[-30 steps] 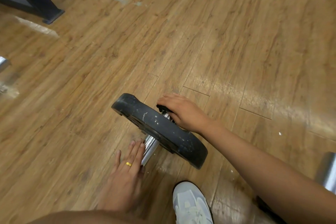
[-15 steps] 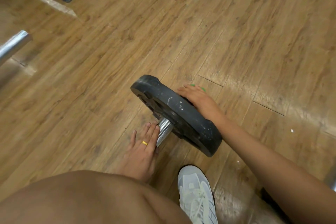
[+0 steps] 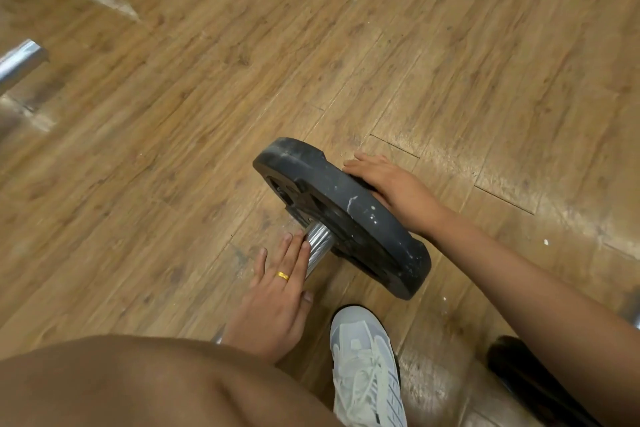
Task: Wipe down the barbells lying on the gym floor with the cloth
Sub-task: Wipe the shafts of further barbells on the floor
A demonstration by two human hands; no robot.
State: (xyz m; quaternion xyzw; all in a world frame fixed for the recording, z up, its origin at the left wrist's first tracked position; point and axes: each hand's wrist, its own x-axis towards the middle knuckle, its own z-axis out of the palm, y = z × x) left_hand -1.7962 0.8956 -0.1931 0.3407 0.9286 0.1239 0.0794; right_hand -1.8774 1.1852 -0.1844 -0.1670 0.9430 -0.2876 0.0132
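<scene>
Wood floor [image 3: 450, 45]: barbell lies here, mid-view, just beyond white shoe [image 3: 367, 357].
Black plate [image 3: 346, 204]: on edge, tilted, mounted on chrome sleeve [image 3: 317, 243].
Right hand [image 3: 394, 187]: laid over far face of plate; palm side hidden, so grip cannot be told.
Left hand [image 3: 273, 302]: fingers straight, flat along sleeve, holding nothing.
Step, judged: wiping far face of plate. Brace sleeve with left hand against rolling; wipe rim to hub, firm pressure.
Cloth: not visible, possibly under right hand.
Rest of bar: covered by leg [image 3: 138, 385].
Second bar end [image 3: 17, 62]: cut off at left edge.
</scene>
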